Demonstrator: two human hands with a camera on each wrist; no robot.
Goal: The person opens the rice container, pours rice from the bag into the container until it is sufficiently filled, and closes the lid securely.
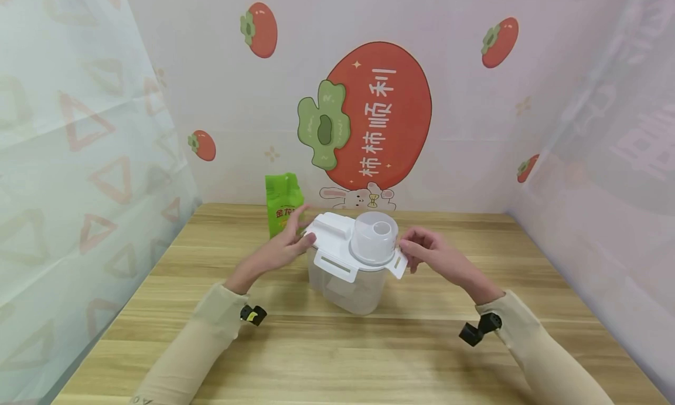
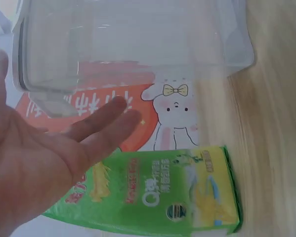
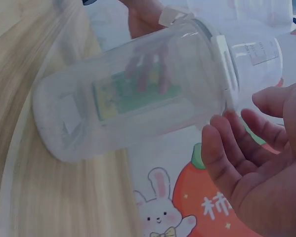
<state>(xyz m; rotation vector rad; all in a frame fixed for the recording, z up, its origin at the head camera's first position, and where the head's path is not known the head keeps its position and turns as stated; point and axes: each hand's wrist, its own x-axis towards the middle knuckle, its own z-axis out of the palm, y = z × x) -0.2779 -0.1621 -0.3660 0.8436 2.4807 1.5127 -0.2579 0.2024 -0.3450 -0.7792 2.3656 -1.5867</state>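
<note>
A clear plastic storage container (image 1: 345,291) stands upright on the table, with a white lid (image 1: 337,247) on top. The lid carries a clear measuring cup (image 1: 373,241); its front latch flap (image 1: 336,268) and right latch flap (image 1: 398,264) stick outward. At the lid's left edge is my left hand (image 1: 279,251), its fingers spread; in the left wrist view they hold nothing. My right hand (image 1: 429,252) is at the right flap, fingers loosely bent. In the right wrist view, its fingertips (image 3: 227,118) are near the lid's rim, with thumb and fingers apart.
A green packet (image 1: 276,203) stands behind the left hand; its yellow end (image 2: 214,190) shows in the left wrist view. The wooden table (image 1: 343,358) backs onto a printed curtain (image 1: 459,176), with pale curtains on both sides.
</note>
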